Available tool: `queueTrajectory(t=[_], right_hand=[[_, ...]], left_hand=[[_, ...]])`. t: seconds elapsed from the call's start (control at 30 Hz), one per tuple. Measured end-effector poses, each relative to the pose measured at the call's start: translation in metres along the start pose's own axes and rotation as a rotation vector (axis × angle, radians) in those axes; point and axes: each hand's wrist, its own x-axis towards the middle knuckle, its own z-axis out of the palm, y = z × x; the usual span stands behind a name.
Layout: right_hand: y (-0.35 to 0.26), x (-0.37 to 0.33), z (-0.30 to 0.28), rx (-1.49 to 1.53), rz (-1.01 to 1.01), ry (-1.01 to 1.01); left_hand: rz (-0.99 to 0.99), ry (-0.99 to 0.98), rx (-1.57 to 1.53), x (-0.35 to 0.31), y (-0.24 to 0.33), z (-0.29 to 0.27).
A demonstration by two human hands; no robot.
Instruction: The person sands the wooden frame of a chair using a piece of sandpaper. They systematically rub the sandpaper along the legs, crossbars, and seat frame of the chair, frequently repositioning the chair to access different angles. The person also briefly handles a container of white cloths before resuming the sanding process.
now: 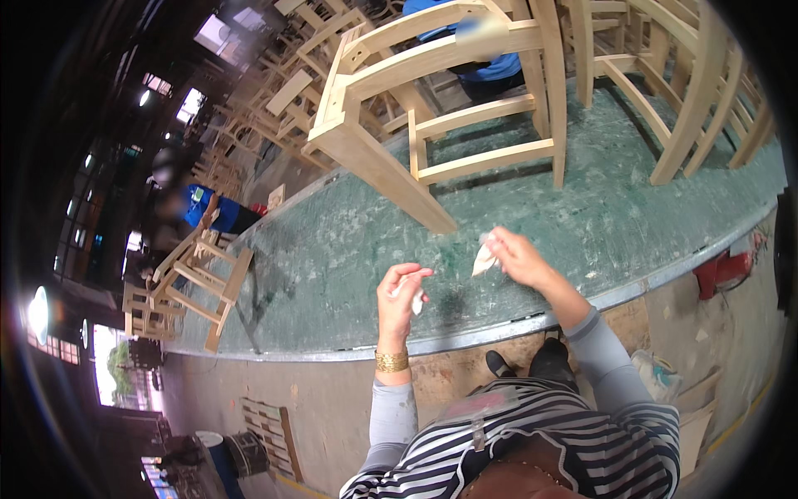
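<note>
My left hand (pixel 394 306), with a gold band at its wrist, hovers above the green tabletop (pixel 324 274) near its front edge. Its fingers are curled round a small white piece (pixel 417 304), perhaps cloth or paper. To the right, my right hand (pixel 519 258) pinches a pale, pointed scrap (pixel 483 261) of folded material that I cannot identify. The two hands are apart. Beyond them a bare wooden chair frame (pixel 382 166) stands on the table, the foot of one leg just past my fingers. Neither hand touches it.
More wooden frames (pixel 690 108) stand at the table's far right, and another frame (pixel 199 279) at the left end. A person in blue (pixel 208 208) works there; another is behind the chair frame. A red object (pixel 721 273) sits by the right edge, a pallet (pixel 273 437) on the floor.
</note>
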Motion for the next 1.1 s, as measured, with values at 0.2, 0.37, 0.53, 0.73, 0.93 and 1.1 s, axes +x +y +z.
queueTrajectory(t=[0.2, 0.37, 0.53, 0.73, 0.93, 1.1], right_hand=[[0.026, 0.058, -0.074, 0.201, -0.007, 0.006], [0.049, 0.11, -0.079, 0.097, -0.074, 0.127], [0.071, 0.148, -0.06, 0.006, 0.015, 0.222], [0.091, 0.174, -0.039, 0.367, 0.182, 0.282], [0.102, 0.181, -0.035, 0.678, 0.249, 0.136], [0.129, 0.188, -0.021, 0.617, 0.341, 0.157]], left_hand=[[-0.155, 0.271, -0.033, 0.007, -0.029, 0.018], [-0.201, 0.453, -0.081, -0.002, -0.053, 0.03], [-0.242, 0.628, -0.11, -0.015, -0.073, 0.026], [-0.287, 0.71, -0.163, -0.013, -0.101, 0.009], [-0.365, 0.666, -0.233, 0.023, -0.139, -0.006], [-0.477, 0.608, -0.181, 0.074, -0.203, -0.019]])
